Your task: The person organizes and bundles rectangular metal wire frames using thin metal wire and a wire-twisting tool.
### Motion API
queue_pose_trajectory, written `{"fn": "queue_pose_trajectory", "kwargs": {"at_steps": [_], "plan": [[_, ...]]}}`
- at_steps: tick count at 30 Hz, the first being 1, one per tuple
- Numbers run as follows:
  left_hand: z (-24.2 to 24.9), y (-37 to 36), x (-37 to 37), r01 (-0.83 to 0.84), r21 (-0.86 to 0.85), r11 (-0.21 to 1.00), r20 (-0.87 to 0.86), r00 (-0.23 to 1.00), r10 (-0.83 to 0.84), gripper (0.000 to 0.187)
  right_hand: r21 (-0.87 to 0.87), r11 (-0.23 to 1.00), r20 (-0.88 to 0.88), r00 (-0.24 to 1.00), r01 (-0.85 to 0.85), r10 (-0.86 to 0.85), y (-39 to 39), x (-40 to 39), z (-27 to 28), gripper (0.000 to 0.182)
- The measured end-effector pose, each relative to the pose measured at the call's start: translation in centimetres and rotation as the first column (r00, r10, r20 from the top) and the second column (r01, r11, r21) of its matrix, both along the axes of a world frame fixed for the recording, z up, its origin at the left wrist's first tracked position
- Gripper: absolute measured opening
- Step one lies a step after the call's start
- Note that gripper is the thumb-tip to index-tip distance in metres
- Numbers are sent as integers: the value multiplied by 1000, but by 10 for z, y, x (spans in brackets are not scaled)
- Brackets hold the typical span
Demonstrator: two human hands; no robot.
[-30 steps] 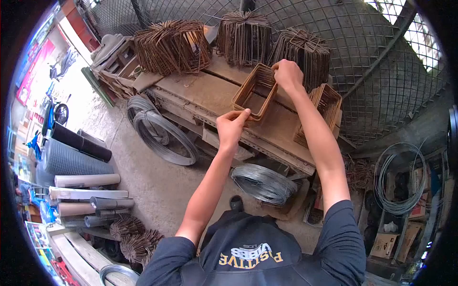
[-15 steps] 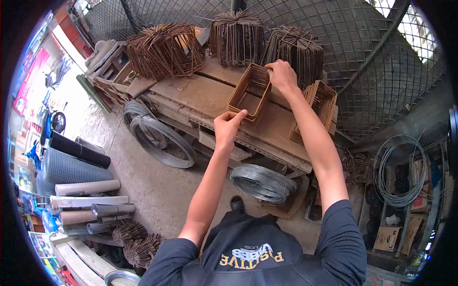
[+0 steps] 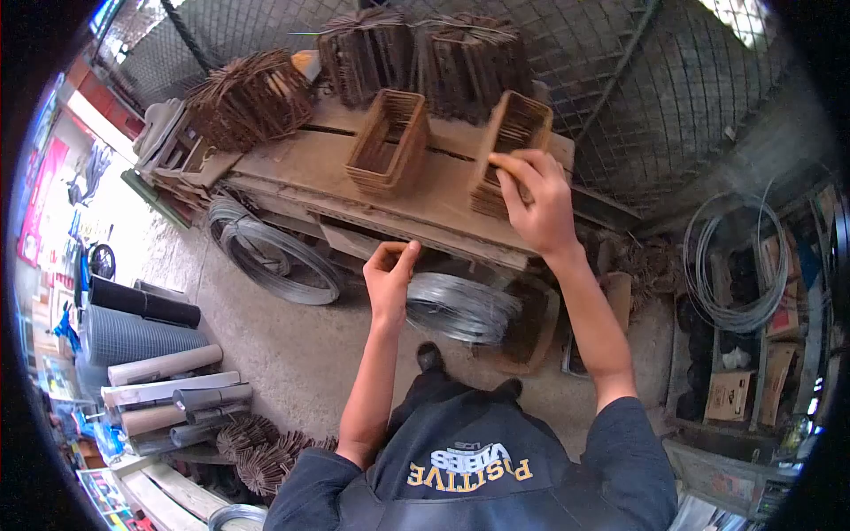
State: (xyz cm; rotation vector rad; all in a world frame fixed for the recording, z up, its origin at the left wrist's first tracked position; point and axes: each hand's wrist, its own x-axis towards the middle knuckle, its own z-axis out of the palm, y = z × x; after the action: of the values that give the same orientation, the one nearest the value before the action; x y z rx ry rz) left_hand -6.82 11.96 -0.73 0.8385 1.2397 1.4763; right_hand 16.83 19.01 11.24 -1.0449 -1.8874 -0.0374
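Two stacks of rusty rectangular wire stirrups stand on the wooden bench: the left stack (image 3: 387, 150) near the middle and the right stack (image 3: 522, 124) toward the right end. My right hand (image 3: 542, 199) is over the near side of the right stack, its index finger stretched toward the rim and the thumb apart, holding nothing. In front of the bench edge hangs my left hand (image 3: 390, 279), fingers loosely bent, thumb and index apart, with nothing between them.
Bundled stirrups (image 3: 252, 97) stand along the back of the bench (image 3: 292, 168), before a wire mesh fence. Wire coils (image 3: 274, 252) lean below the front edge, with another coil (image 3: 460, 308) by my feet. Mesh rolls (image 3: 142, 341) lie at left; shelves with boxes (image 3: 730, 394) at right.
Both hands have let go of the stirrup, which rests on the left stack. My left hand has drawn back toward me; my right hand has moved to the right stack.
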Motion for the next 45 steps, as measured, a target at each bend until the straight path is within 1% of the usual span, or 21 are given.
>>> {"fn": "queue_pose_trajectory", "kwargs": {"at_steps": [3, 5, 7, 9, 11, 13, 14, 23, 26, 29, 31, 33, 35, 37, 39, 40, 41, 42, 43, 44, 45], "plan": [[-17, -36, 39, 70, 1, 998, -15, 997, -70, 17, -34, 996, -30, 996, 78, -79, -65, 66, -30, 23], [-23, -59, 70, 133, -58, 989, -59, 989, -136, 17, -195, 967, -126, 973, 165, -192, -102, 114, -61, 21], [-39, -77, 103, 193, -159, 968, -64, 977, -205, 17, -256, 939, -151, 950, 229, -273, -141, 162, -96, 20], [-59, -94, 137, 271, -206, 940, -49, 957, -287, 19, -445, 853, -247, 878, 272, -409, -182, 206, -129, 21], [-67, -110, 174, 333, -305, 892, -85, 923, -374, 21, -505, 799, -226, 843, 327, -488, -219, 243, -163, 23], [-88, -121, 202, 377, -332, 865, -107, 896, -432, 22, -682, 661, -212, 780, 314, -589, -252, 271, -185, 26], [-94, -126, 215, 381, -330, 864, -124, 890, -439, 20, -704, 643, -219, 770, 301, -600, -264, 282, -197, 27], [-117, -143, 291, 437, -450, 779, -163, 817, -553, 22, -905, 377, -98, 767, 197, -634, -333, 310, -286, 30], [-145, -141, 296, 456, -513, 727, -154, 784, -601, 23, -925, 347, -103, 777, 154, -621, -343, 302, -326, 32], [-191, -135, 294, 472, -569, 673, -153, 743, -651, 23, -966, 193, 6, 760, 173, -650, -339, 295, -376, 30], [-244, -125, 292, 524, -624, 580, -175, 630, -757, 23, -989, 119, -17, 727, 89, -687, -335, 291, -428, 30], [-316, -116, 297, 537, -632, 558, -141, 629, -764, 21, -999, 37, -26, 700, 1, -714, -331, 290, -492, 30], [-395, -104, 303, 551, -704, 447, -163, 488, -858, 20, -998, -34, -9, 648, -54, -762, -326, 285, -565, 26], [-516, -102, 287, 591, -677, 439, -108, 510, -853, 21, -1000, -2, 4, 673, 3, -740, -320, 281, -656, 25], [-606, -106, 276, 773, -424, 472, 340, 619, -708, 25, -995, -85, 37, 631, -46, -775, -311, 274, -721, 25], [-698, -111, 287, 772, -424, 473, 342, 620, -706, 25, -995, -87, 40, 632, -44, -774, -315, 272, -773, 25], [-781, -115, 279, 663, -623, 415, 26, 548, -836, 25, -979, 13, -122, 530, -205, -839, -320, 268, -844, 27], [-858, -105, 259, 485, -772, 410, -257, 352, -900, 25, -929, 132, -273, 398, -345, -876, -321, 265, -909, 29], [-878, -102, 268, 486, -767, 419, -260, 361, -896, 25, -931, 135, -275, 407, -340, -871, -317, 263, -960, 29], [-886, -108, 280, 389, -822, 415, -341, 246, -907, 28, -987, 155, -152, 575, -46, -804, -317, 256, -1005, 30], [-898, -109, 287, 284, -861, 421, -405, 116, -907, 32, -945, 214, 14, 685, 246, -728, -313, 247, -1041, 32]]}}
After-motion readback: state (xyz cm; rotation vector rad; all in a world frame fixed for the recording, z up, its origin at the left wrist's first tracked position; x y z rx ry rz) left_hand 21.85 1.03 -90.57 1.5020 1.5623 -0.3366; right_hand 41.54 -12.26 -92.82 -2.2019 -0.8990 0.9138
